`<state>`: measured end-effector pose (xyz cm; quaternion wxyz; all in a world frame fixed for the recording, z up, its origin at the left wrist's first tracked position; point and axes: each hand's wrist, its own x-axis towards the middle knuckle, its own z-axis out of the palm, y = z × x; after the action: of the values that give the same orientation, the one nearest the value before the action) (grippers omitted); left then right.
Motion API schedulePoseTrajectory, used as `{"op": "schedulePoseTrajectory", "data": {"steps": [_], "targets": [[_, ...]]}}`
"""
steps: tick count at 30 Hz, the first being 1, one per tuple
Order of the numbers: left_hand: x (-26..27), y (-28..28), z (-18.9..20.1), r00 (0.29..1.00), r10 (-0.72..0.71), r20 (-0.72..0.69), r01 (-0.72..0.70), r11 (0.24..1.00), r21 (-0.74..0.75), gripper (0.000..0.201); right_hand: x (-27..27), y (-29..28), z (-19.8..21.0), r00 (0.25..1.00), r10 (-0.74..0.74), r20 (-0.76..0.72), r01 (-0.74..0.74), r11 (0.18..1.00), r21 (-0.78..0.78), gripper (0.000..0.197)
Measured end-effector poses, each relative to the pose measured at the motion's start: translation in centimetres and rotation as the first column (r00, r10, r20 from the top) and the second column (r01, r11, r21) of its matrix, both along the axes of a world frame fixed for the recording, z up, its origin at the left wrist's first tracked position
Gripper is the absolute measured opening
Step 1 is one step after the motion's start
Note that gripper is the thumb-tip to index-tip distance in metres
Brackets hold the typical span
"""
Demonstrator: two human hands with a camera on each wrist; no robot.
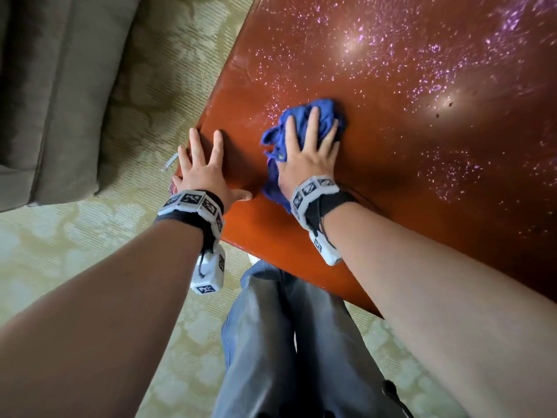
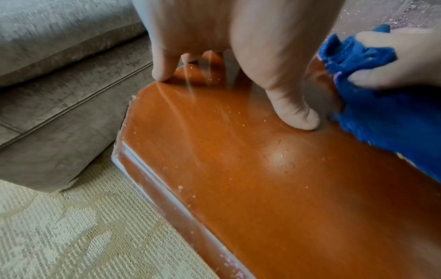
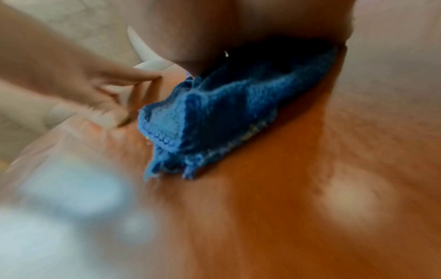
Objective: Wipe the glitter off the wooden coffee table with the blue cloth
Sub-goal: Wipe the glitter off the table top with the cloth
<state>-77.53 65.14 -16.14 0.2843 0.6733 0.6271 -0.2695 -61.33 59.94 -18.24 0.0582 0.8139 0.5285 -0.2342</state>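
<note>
The reddish wooden coffee table (image 1: 391,182) carries purple glitter (image 1: 422,76) across its far and right parts. A crumpled blue cloth (image 1: 324,114) lies near the table's left corner, and my right hand (image 1: 307,152) presses flat on it with spread fingers. My left hand (image 1: 202,167) rests open on the corner, fingers spread, just left of the cloth. In the left wrist view the left thumb (image 2: 298,115) touches the wood (image 2: 238,169) beside the cloth (image 2: 381,122). The right wrist view is blurred and shows the cloth (image 3: 214,113) bunched under the palm.
A grey sofa (image 1: 60,86) stands to the left of the table on a pale patterned carpet (image 1: 75,251). My legs in jeans (image 1: 286,342) are against the table's near edge. Scattered specks lie on the wood near the corner (image 2: 229,111).
</note>
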Motion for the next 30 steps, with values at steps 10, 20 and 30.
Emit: {"op": "schedulePoseTrajectory", "data": {"steps": [10,20,30], "targets": [[-1.5,1.2,-0.1,0.996,-0.085,0.04,0.088,0.994,-0.065,0.122,3.1,-4.2,0.9,0.996,-0.083,0.037,0.086,0.991,-0.106,0.075],[-3.9,4.4,-1.2,0.94,-0.287,0.185,0.303,0.951,-0.062,0.13,-4.5,4.7,0.5,0.967,-0.251,0.036,0.253,0.964,-0.08,0.077],[-5.0,8.8,-0.8,0.83,-0.514,0.215,0.552,0.812,-0.19,0.123,-7.1,-0.6,1.4,0.887,-0.449,0.106,0.461,0.852,-0.248,0.074]]}}
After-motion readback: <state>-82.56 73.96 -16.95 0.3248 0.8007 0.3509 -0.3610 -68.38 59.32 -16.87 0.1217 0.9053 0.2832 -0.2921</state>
